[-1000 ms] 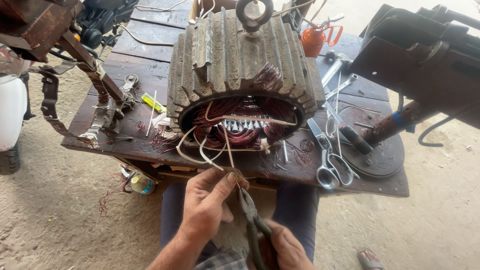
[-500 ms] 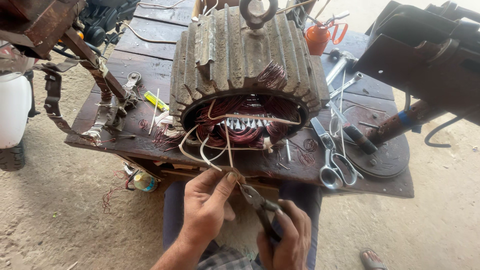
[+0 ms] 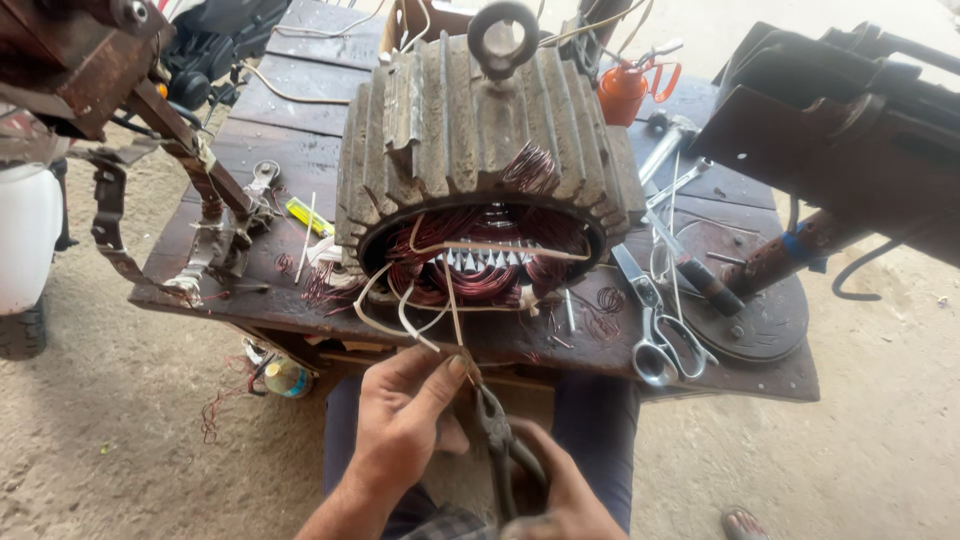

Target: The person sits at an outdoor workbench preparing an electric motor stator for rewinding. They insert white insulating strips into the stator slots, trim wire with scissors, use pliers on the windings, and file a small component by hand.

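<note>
A big ribbed grey motor housing point(image 3: 480, 130) stands on a dark wooden table point(image 3: 250, 160), its open end facing me with red-brown copper windings point(image 3: 480, 255) inside. Pale sleeved lead wires point(image 3: 440, 300) hang out of the opening toward me. My left hand point(image 3: 405, 425) pinches the end of one lead between thumb and forefinger, just below the table's front edge. My right hand point(image 3: 565, 490) grips the handles of dark pliers point(image 3: 497, 425), whose jaws meet the same wire end at my left fingertips.
Scissors point(image 3: 655, 330) lie on the table right of the motor, beside a round metal plate point(image 3: 760, 325). An orange oil can point(image 3: 625, 90) stands at the back. A rusty bracket point(image 3: 150, 110) leans in at the left, a dark machine point(image 3: 850, 120) at the right. Sandy ground surrounds the table.
My right hand has brought the pliers upward, from low beside my left wrist to the wire end. My left hand stays on the lead.
</note>
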